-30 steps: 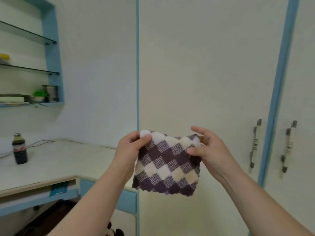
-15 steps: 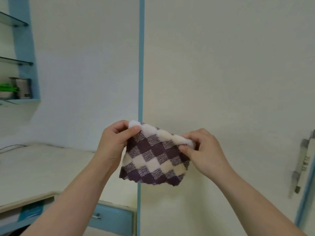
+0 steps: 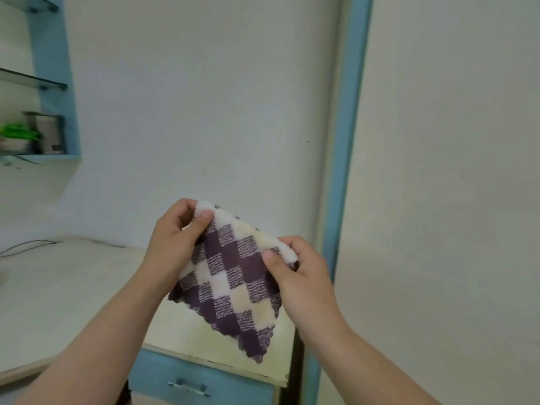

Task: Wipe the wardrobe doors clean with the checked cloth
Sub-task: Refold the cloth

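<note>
Your cloth is held only by its top corners, so it could slip onto the desk if either pinch loosens. Your left hand pinches the higher corner and your right hand the lower one (thumbs toward you), not yet touching the door beyond.

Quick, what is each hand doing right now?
Left hand: closed, pinching the top corner of the checked cloth.
Right hand: closed, pinching the cloth's right edge.
</note>
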Tool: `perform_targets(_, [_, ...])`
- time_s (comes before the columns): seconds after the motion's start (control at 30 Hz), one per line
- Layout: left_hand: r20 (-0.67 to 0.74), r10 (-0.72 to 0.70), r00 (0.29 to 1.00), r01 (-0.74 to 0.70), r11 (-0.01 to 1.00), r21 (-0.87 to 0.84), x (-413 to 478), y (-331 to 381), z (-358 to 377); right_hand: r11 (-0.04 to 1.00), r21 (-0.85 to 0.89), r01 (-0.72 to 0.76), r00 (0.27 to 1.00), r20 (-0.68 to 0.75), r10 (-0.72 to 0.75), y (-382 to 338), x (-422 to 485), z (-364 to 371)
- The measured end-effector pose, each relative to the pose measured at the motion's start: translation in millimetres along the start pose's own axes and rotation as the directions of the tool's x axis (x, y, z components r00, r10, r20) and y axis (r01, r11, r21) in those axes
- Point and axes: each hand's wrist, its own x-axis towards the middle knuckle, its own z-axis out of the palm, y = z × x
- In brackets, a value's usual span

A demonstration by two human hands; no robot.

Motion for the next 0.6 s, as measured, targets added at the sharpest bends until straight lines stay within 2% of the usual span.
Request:
perform_targets(0.1, [0.034,-0.087,0.996,0.088,0.996,-0.032,33.8,-39.9,-20.5,0.992,0.065,-0.109,0.99,-0.086,0.114,29.2,27.0,47.2])
perform_targets(0.2, [0.076,-0.171,0.982,0.175,0.983,-0.061,59.0,-74.4,-27.1,0.986,0.098,-0.137,0.964,-0.217,0.156,59.3,54.9,75.4])
perform_targets(0.4, [0.191,-0.287,0.939,0.305,0.949,-0.076,91.6,-150.5,-24.6,0.967,0.103,-0.232,0.862,-0.439,0.253,121.6,114.5,102.7])
perform_targets(0.47, [0.229,-0.391,0.892,0.422,0.901,-0.105,97.2,-181.3,-20.2,0.95,0.082,-0.3,0.83,-0.469,0.302,146.0,130.7,106.2])
perform_targets(0.6, [0.252,-0.629,0.736,0.662,0.746,-0.07,97.1,-249.7,-6.9,0.885,0.048,-0.464,0.773,-0.465,0.431,201.1,151.1,103.9])
